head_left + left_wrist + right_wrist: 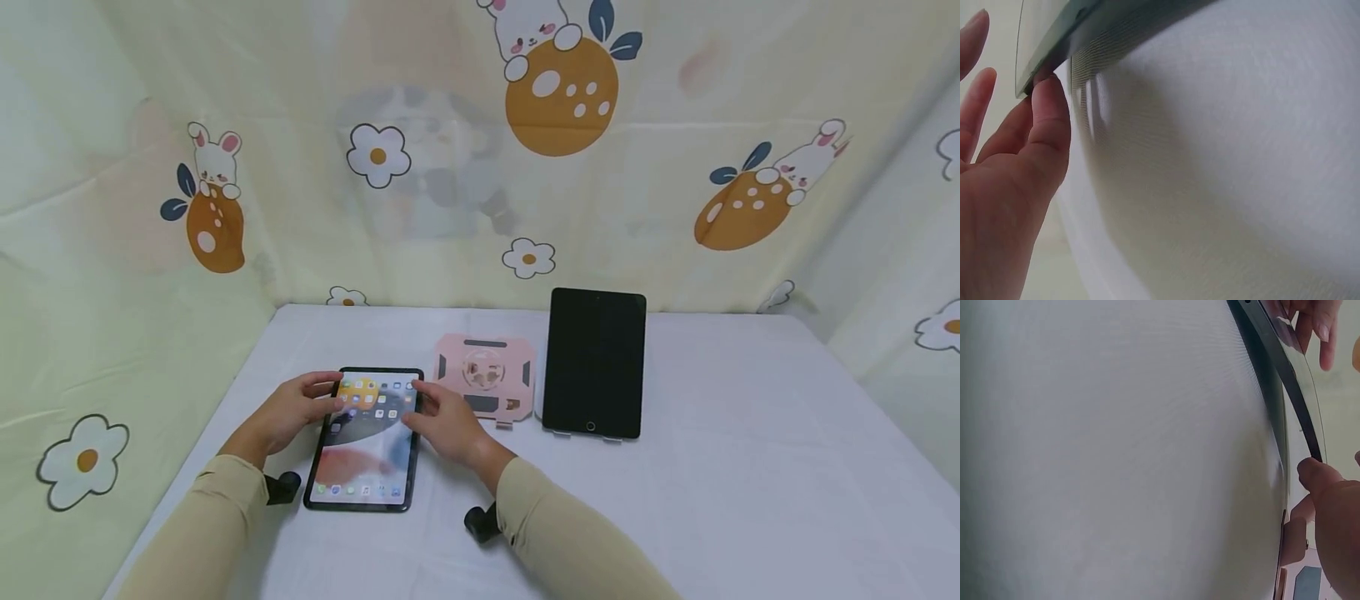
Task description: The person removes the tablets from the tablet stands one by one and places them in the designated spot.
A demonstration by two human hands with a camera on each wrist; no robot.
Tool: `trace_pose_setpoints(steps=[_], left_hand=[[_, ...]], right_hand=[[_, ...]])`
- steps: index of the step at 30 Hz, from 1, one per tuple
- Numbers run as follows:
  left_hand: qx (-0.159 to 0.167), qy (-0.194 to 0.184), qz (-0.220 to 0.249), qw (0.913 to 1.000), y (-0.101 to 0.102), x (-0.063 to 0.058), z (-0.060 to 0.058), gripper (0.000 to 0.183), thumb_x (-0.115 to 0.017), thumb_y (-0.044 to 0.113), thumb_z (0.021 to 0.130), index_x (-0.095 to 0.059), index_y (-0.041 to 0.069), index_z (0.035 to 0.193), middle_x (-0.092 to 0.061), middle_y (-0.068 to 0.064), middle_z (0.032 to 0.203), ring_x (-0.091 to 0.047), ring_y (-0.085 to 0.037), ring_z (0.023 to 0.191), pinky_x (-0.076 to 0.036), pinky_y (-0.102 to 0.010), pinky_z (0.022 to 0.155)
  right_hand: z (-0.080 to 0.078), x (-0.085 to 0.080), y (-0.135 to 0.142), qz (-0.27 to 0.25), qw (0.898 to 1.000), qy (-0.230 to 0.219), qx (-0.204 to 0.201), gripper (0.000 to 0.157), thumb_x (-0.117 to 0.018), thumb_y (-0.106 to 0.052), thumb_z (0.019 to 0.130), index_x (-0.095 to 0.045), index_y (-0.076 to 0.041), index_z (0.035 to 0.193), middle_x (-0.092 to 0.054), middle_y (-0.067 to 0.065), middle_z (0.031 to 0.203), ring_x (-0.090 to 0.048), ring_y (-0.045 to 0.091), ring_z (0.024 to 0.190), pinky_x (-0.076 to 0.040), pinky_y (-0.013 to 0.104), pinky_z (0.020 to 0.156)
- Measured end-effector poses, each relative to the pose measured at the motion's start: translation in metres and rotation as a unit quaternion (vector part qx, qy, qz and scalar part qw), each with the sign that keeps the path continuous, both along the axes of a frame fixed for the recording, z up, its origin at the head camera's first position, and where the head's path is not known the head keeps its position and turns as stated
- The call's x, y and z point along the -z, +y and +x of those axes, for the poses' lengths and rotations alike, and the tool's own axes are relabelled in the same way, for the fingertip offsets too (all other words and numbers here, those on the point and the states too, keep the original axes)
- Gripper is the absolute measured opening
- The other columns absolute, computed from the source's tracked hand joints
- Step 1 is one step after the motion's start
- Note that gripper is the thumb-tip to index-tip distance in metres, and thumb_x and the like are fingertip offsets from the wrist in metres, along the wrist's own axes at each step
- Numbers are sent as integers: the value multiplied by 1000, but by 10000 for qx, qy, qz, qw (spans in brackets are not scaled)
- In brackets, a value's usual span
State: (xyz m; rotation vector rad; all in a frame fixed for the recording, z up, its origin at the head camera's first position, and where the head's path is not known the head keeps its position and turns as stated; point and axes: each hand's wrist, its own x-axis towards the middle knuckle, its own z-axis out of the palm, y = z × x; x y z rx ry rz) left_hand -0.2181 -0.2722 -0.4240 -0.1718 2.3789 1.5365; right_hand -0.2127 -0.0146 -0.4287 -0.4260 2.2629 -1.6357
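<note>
A tablet [365,458] with a lit screen of app icons stands at the left part of the table, dark-framed and tilted up off the cloth at its upper end. My left hand [288,414] pinches its upper left edge; in the left wrist view the thumb of that hand [1013,175] presses the frame from the side. On the opposite edge, my right hand [453,423] holds the upper right side between thumb and fingers. The right wrist view shows the right hand [1338,519] at the tablet's dark rim [1297,403], with the cloth below. The fingertips behind the tablet are hidden.
A pink panel [512,367] with grey strips lies right of the lit tablet. Beside it a second tablet [595,358], its screen dark, leans upright on a stand. White cloth covers the table [750,458]; a patterned curtain [450,279] hangs behind.
</note>
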Motion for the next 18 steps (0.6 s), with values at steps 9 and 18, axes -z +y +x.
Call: trace_pose_setpoints(steps=[9,18], left_hand=[[-5,5,204,9998,8,-2,-3,61,-64,25,82,-36,11,135,-34,-16,137,-41,-33,117,-37,-43,93],[41,120,142,9998,11,-9,3,57,-61,23,85,-36,9,134,-33,-15,137,-39,-32,118,-35,-43,94]], right_hand=[[-1,0,4,-307,9994,-18,-184,57,-59,-22,86,-36,-9,136,-37,7,137,-37,18,123,-36,30,93],[-1,4,12,-408,9990,-120,-112,60,-61,-24,85,-35,-9,137,-39,7,136,-41,14,120,-38,29,91]])
